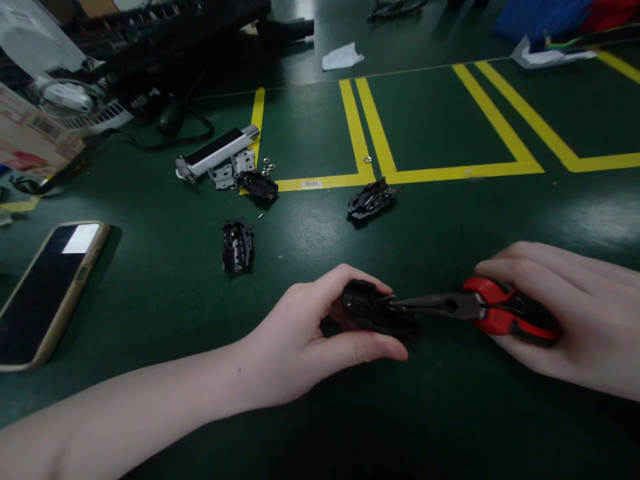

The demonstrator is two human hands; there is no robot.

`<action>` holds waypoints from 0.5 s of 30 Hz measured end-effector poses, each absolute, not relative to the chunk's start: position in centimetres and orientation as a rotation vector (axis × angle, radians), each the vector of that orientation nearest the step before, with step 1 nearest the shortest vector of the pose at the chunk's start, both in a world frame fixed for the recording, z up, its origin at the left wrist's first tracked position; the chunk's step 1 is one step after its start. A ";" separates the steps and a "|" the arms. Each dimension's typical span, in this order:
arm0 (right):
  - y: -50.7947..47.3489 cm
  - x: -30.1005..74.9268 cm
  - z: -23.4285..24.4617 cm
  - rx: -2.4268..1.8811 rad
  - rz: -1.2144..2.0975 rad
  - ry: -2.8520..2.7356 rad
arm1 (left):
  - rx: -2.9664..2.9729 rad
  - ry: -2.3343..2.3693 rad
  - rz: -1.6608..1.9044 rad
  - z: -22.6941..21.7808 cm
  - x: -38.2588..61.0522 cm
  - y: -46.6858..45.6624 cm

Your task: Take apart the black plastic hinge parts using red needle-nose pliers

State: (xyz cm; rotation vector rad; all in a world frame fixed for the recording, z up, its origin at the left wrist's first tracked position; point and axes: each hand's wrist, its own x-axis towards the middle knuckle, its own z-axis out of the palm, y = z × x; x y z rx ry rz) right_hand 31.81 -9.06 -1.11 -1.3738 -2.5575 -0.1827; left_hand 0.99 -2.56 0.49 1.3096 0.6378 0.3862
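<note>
Between the thumb and fingers of my left hand [320, 333] is a black plastic housing part [373, 313], held a little above the green table. My right hand [565, 313] is closed around the red handles of needle-nose pliers [460, 305]. The pliers' long jaws point left, and their tips meet the inside of the housing part; whether they grip anything there I cannot tell. Similar black plastic shells lie beyond my hands: one shell [237, 247] to the left, another shell [373, 199] straight ahead, and a third shell [257, 185] beside some metal brackets [233, 170].
A phone [47, 293] in a tan case lies at the left. Farther back are a metal-and-black bar [217, 152], several small rings [269, 165] and a lone ring [367, 160]. Yellow tape [450, 173] marks the green table. A white scrap [343, 57] lies at the back.
</note>
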 end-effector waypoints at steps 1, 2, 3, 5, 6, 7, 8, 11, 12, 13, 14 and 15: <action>-9.1 31.8 -1.1 -1.380 -0.175 -2.543 | 1.306 0.629 0.394 0.4 1.0 -2.6; -9.1 31.8 -1.2 -1.385 -0.163 -2.528 | 1.304 0.624 0.398 0.4 1.0 -2.6; -9.1 31.8 -1.2 -1.387 -0.150 -2.515 | 1.306 0.618 0.402 0.4 1.0 -2.6; -9.1 31.8 -1.2 -1.399 -0.121 -2.501 | 1.313 0.623 0.403 0.3 1.0 -2.7; -9.1 31.8 -1.2 -1.401 -0.109 -2.506 | 1.317 0.628 0.400 0.4 1.0 -2.7; -9.1 31.8 -1.2 -1.401 -0.095 -2.516 | 1.322 0.631 0.397 0.4 1.0 -2.7; -9.0 31.8 -1.2 -1.400 -0.081 -2.530 | 1.332 0.632 0.392 0.4 1.0 -2.7; -8.8 31.9 -1.1 -1.413 -0.031 -2.533 | 1.393 0.625 0.377 0.4 0.9 -2.7; -8.8 31.9 -1.1 -1.414 -0.009 -2.528 | 1.420 0.622 0.381 0.4 0.9 -2.7; -8.7 31.9 -1.0 -1.413 0.013 -2.524 | 1.444 0.615 0.390 0.4 1.0 -2.7; -8.7 31.9 -1.0 -1.414 0.032 -2.520 | 1.461 0.607 0.402 0.4 1.0 -2.7; -8.7 31.9 -1.1 -1.425 0.048 -2.512 | 1.472 0.597 0.415 0.4 1.0 -2.6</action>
